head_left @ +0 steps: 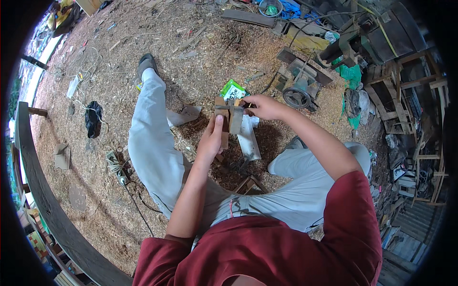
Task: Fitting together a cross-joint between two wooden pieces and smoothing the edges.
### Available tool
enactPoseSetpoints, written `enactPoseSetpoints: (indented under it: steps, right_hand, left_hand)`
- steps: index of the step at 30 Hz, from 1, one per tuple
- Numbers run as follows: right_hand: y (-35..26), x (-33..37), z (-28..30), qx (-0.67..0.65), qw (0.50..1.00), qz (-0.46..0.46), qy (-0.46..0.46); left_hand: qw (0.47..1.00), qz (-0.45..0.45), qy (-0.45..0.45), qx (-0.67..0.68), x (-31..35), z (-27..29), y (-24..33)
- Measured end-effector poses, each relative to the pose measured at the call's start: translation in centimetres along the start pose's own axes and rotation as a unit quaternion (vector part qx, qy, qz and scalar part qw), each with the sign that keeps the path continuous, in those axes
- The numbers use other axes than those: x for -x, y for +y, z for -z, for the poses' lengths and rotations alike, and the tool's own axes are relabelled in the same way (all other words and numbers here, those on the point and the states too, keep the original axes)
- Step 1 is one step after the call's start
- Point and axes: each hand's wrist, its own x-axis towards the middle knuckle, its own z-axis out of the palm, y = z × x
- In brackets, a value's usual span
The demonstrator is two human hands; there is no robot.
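Between two legs (pixel 153 128) (pixel 312 174), two hands (pixel 209 139) (pixel 264 107) hold at least two wooden blocks (pixel 235 122) (pixel 222 111).

The T-shirt (pixel 272 252) glows deep maroon, the trousers (pixel 151 138) run pale grey, the sock (pixel 150 74) shows white; brown tones mark the wooden pieces (pixel 235 120), green and white blaze on the packet (pixel 233 89), and there's black on the plastic bag (pixel 92 120)!

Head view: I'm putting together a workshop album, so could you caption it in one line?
Left hand and right hand hold wooden pieces above shavings-strewn ground.
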Motion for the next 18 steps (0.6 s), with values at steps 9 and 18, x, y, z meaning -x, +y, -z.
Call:
enactPoseSetpoints:
  steps: [9,18]
  right_hand:
    - [0.4,1.5,-0.2,0.001,1.0,0.001,0.016]
    - [3.6,4.7,-0.7,-0.234,0.966,0.005,0.11]
  left_hand:
    - [0.998,0.005,0.001,-0.062,0.4,-0.1,1.0]
    - [0.922,-0.243,0.074,-0.291,-0.1,1.4,-1.7]
